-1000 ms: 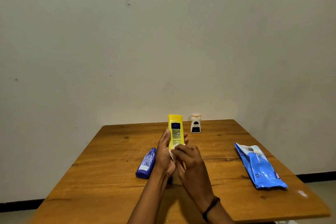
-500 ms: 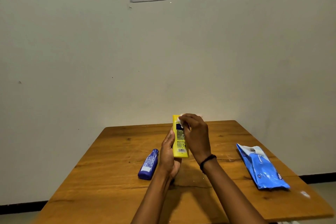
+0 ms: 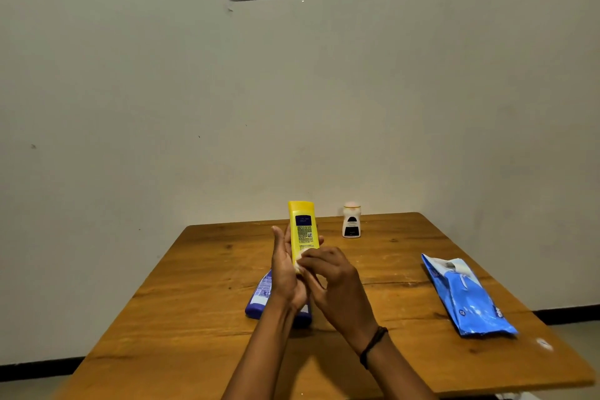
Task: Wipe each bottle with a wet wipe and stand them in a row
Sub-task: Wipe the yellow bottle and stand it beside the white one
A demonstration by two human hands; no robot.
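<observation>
The left hand grips the yellow bottle while the right hand pinches the wet wipe against its lower end, so a hard rub may slip the wetted bottle free.

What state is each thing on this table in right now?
yellow bottle, upright, gripped by the left hand.
wet wipe, pinched by the right hand against the yellow bottle's lower part.
blue bottle, lying on its side on the table, partly behind the left hand.
white bottle, standing upright near the far edge.
wipes pack, lying flat at the right.
</observation>
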